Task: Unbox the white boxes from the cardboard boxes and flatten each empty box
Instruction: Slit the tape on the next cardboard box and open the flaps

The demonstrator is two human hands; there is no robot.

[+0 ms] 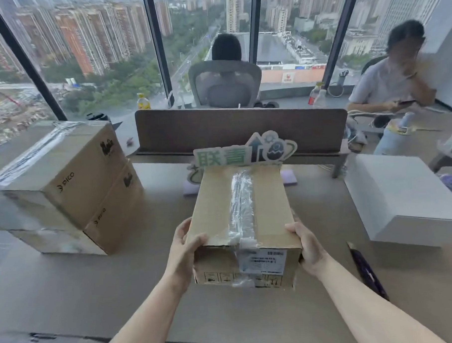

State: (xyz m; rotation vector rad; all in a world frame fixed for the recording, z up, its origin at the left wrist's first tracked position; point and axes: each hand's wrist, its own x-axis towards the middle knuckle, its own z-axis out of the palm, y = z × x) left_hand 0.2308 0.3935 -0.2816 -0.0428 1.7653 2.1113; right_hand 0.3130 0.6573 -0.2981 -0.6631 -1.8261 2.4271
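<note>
A taped cardboard box (219,210) sits in the middle of the desk in front of me, its flaps closed under a strip of clear tape, a white label on its near face. My left hand (183,247) grips its near left corner, thumb on top. My right hand (307,245) holds the near right corner. Two more sealed cardboard boxes (65,183) are stacked at the left. A white box (402,194) lies on the desk at the right.
A dark purple utility knife (368,271) lies on the desk to the right of my right arm. A brown divider panel (241,129) with a green sign (244,151) stands behind the box. Two people sit beyond it, by the windows.
</note>
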